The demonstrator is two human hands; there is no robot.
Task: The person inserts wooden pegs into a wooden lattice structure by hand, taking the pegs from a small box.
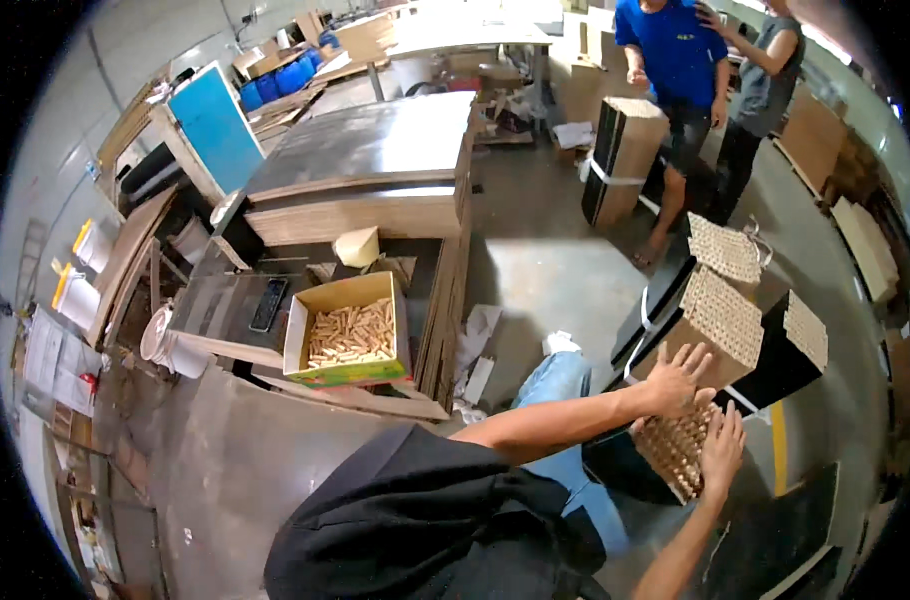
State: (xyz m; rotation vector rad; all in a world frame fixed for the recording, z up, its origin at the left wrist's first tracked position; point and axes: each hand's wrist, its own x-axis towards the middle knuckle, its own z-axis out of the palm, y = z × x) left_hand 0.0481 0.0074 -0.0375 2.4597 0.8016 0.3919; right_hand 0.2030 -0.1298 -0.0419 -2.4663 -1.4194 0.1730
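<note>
A bundle of black-faced boards (625, 468) stands in front of my legs, its top end covered in rows of light wooden dowel ends (675, 448). At the far edge of that top, my left hand (680, 380) rests with fingers spread. Along the right side lies my right hand (723, 452), its fingers stretched out over the dowels. Neither hand appears to grip anything, though the left palm's underside is hidden. Just beyond stands another strapped bundle (720, 320) with a similar dowelled top, and a smaller black one (803, 335) is to its right.
On stacked boards (437, 350) to the left sits a yellow carton (347, 375) of loose wooden dowels, beside a dark phone-like device (268, 304). Two people (675, 50) stand at the far right near a strapped bundle (625, 150). A dark panel (775, 535) lies at lower right.
</note>
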